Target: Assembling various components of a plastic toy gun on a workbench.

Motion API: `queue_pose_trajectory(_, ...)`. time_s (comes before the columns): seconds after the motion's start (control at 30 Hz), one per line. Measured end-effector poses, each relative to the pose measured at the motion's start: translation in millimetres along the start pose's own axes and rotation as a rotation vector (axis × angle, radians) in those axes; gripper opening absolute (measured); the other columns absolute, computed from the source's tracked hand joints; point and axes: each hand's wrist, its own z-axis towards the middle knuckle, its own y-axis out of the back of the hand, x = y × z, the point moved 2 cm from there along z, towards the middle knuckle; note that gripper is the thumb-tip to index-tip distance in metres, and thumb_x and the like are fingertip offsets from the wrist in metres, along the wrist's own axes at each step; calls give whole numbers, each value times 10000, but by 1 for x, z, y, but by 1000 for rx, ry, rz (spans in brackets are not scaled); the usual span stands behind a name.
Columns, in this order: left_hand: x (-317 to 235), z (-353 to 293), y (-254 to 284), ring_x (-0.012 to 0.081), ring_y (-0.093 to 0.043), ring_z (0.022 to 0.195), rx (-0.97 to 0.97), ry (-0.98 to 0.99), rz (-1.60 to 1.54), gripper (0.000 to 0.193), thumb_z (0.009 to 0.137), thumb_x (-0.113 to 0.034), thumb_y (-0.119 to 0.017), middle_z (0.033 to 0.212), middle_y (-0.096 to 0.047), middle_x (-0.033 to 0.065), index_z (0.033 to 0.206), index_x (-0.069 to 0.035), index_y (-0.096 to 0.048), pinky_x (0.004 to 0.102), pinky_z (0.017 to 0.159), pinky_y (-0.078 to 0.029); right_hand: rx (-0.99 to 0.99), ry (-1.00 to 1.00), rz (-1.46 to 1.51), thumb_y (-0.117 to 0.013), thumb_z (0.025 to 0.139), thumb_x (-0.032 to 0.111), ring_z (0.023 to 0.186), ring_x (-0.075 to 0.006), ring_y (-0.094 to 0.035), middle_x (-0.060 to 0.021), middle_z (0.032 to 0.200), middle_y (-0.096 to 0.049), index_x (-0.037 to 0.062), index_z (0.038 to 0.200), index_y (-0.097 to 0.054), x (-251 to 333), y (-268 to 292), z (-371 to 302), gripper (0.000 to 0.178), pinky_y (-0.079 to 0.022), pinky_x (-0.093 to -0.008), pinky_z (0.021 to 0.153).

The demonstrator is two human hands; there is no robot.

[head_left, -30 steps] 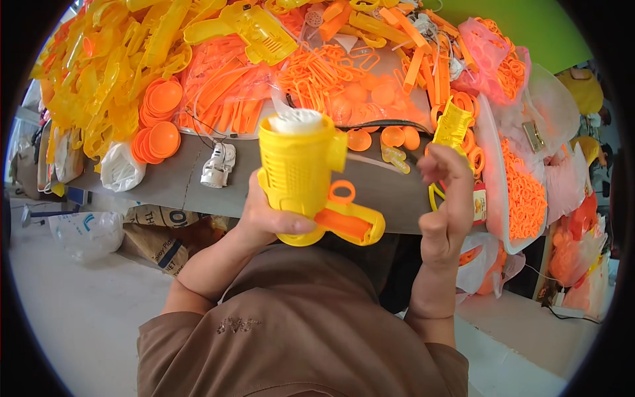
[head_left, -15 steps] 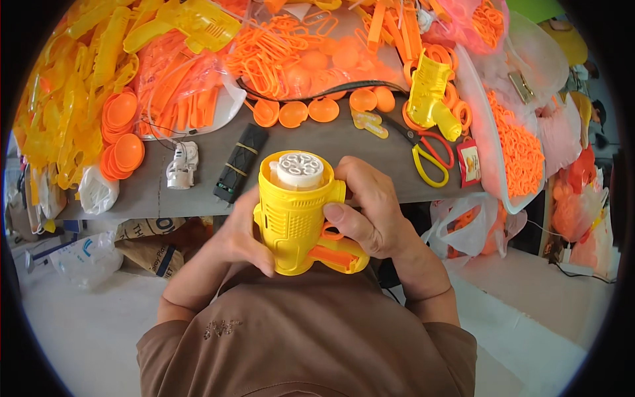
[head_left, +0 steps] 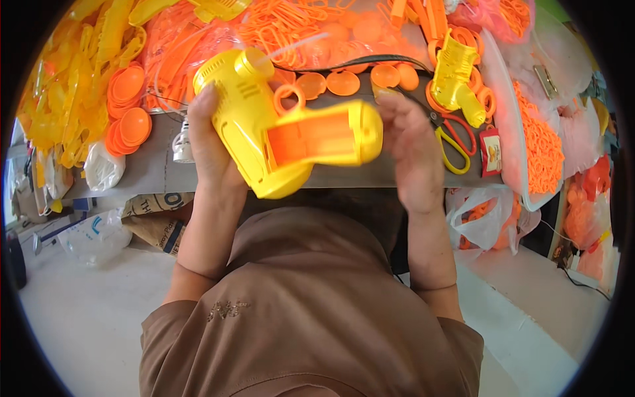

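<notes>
A yellow plastic toy gun (head_left: pixel 278 129) with an orange trigger and an orange panel on its grip is held up in front of my chest, lying on its side. My left hand (head_left: pixel 211 149) grips its body from behind. My right hand (head_left: pixel 410 149) touches the butt end of the grip with its fingers. Behind it runs a grey worktable (head_left: pixel 152 175) heaped with parts. A second yellow toy gun (head_left: pixel 456 76) lies on the table at the right, beside scissors (head_left: pixel 450 142) with yellow and red handles.
Orange discs (head_left: pixel 129 112) are stacked at the left, with yellow parts (head_left: pixel 59 99) piled beyond. Bags of orange rings (head_left: pixel 539 132) hang at the right edge. A red tag (head_left: pixel 491 152) lies near the scissors. Cardboard and plastic bags (head_left: pixel 96 231) sit on the floor below.
The toy gun has been turned from muzzle-up onto its side and raised. My right hand slid from the body to the end of the grip.
</notes>
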Motion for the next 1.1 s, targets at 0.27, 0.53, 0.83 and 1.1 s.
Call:
queue_pose_trajectory(0.27, 0, -12, -8, 273, -605, 1019, 25, -354, 345, 570, 822, -339, -620, 1124, -599, 161, 1240, 18, -469, 394, 889, -499, -244, -366, 1126, -350, 984, 482, 1118, -245, -552, -118, 1225, -565, 50, 1324, -417, -32, -88, -5, 554, -430, -436, 972)
queue_pose_trajectory(0.53, 6, -47, -40, 269, -603, 1062, 428, -707, 1241, 774, 573, -309, -859, 1178, -566, 183, 1168, 0, -472, 385, 892, -495, 139, -295, 1352, -382, 917, 420, 1033, -263, -603, -156, 1124, -621, 6, 1127, -578, -51, -89, 4, 504, -478, -402, 902)
queue_pose_trajectory(0.83, -3, -19, 4, 299, -603, 997, 53, -224, 342, 638, 795, -367, -569, 1140, -583, 209, 1275, 35, -448, 413, 887, -494, -272, -109, 527, -382, 996, 389, 900, -152, -583, -70, 1016, -589, -21, 1225, -465, -32, -48, -4, 477, -476, -291, 771)
queue_pose_trajectory(1.1, -3, -39, 6, 272, -618, 893, -87, -42, 243, 673, 748, -457, -611, 1048, -592, 185, 1227, 0, -490, 378, 765, -545, 207, 139, -340, -452, 955, 398, 693, -179, -588, -112, 817, -595, -33, 1184, -460, 14, -36, -34, 488, -457, -280, 635)
